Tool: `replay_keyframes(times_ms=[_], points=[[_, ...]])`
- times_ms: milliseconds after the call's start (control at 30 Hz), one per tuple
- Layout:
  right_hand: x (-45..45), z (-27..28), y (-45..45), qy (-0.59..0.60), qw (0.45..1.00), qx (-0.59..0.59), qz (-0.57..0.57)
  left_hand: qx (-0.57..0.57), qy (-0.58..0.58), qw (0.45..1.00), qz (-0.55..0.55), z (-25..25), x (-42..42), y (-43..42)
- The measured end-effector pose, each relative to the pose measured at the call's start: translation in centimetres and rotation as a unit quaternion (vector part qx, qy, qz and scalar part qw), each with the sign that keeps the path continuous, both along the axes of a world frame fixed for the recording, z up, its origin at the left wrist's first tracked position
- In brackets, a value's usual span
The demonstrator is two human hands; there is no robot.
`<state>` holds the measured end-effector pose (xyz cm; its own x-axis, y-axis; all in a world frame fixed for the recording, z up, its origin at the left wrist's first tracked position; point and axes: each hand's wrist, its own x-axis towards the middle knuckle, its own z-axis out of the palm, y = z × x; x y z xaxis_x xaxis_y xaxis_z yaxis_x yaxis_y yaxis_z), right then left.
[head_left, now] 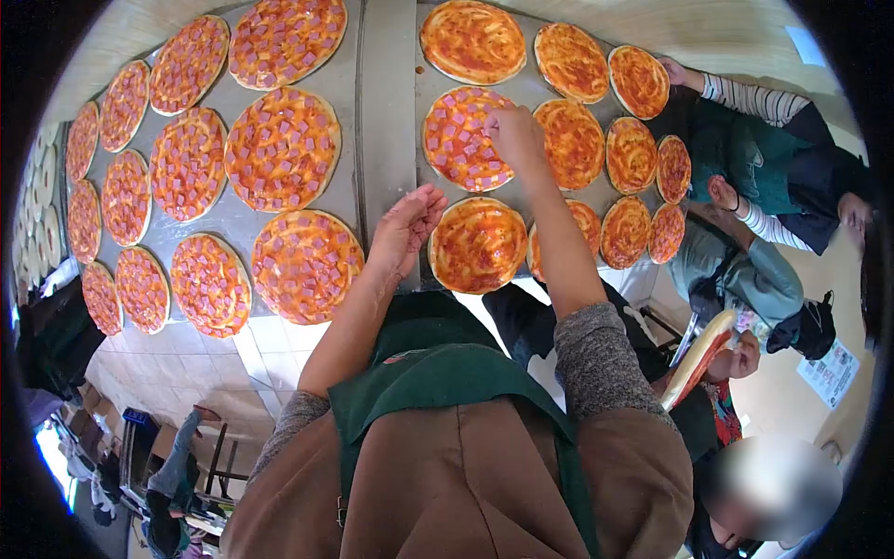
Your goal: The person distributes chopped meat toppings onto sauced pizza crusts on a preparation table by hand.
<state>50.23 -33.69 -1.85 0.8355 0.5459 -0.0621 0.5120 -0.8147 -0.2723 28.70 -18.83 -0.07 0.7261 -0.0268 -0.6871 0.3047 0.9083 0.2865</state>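
Over the right edge of a pizza base topped with sauce and pink ham cubes (456,149), my right hand (518,140) points its bunched fingertips downward. Whatever sits between those fingertips is hidden. My left hand (407,224) is curled with its fingers drawn in, just left of a sauced pizza base (478,244) that carries no ham. What it holds, if anything, does not show. Another sauced base (568,143) lies directly right of my right wrist.
Left of the seam, a metal table (386,112) bears several ham-topped pizzas (283,149). Several sauced bases (631,155) run off to the right. A co-worker in striped sleeves (764,98) stands at the far end; another person's hand (745,354) holds a sauced base (698,361).
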Motion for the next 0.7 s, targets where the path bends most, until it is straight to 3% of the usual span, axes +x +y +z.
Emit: replay_keyframes(times_ms=[133, 333, 533, 700], points=[[-1.2, 2.6, 0.0, -0.031, 0.997, 0.057, -0.047, 0.002, -0.007, 1.000, -0.001, 1.4, -0.2, -0.1], [-7.0, 7.5, -3.1, 0.165, 0.940, 0.258, -0.148, -0.045, -0.035, 0.998, 0.041, 3.9, 0.0, -1.1], [-12.0, 7.9, -1.5, 0.208, 0.879, 0.412, -0.120, 0.003, -0.017, 0.997, 0.082, 7.6, 0.9, -3.0], [-14.1, 13.1, -2.4, 0.194, 0.880, 0.412, -0.134, -0.039, -0.017, 0.993, 0.114, 8.3, -0.4, -3.2]])
